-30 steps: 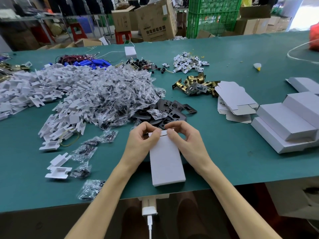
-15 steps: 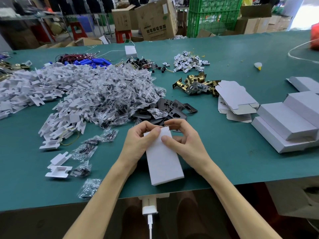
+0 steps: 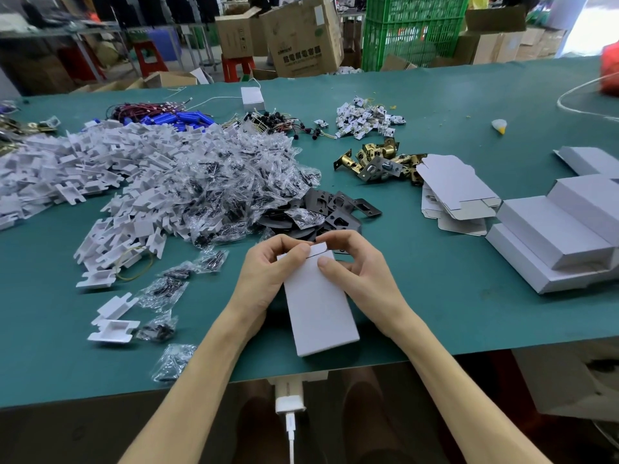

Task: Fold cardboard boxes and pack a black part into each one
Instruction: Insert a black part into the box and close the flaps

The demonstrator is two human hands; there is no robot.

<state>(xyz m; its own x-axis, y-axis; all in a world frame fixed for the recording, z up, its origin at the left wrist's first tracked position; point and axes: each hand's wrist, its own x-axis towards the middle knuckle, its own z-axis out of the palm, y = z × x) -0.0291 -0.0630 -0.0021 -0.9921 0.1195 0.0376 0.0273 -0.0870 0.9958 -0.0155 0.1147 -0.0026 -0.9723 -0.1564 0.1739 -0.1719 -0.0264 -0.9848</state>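
White box [image 3: 318, 303] at lower centre: we grip it with left hand [image 3: 268, 276] and right hand [image 3: 355, 272], tucking its top flap [image 3: 321, 246] shut.

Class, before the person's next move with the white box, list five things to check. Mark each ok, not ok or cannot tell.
1. Left hand and right hand both grip the box: ok.
2. End flap tucked fully in: not ok, a dark gap shows.
3. Black part inside the box: cannot tell, the walls hide it.
4. Table free between the box and the stack of finished boxes on the right: ok.
5. More black plates lie just beyond the box: ok.
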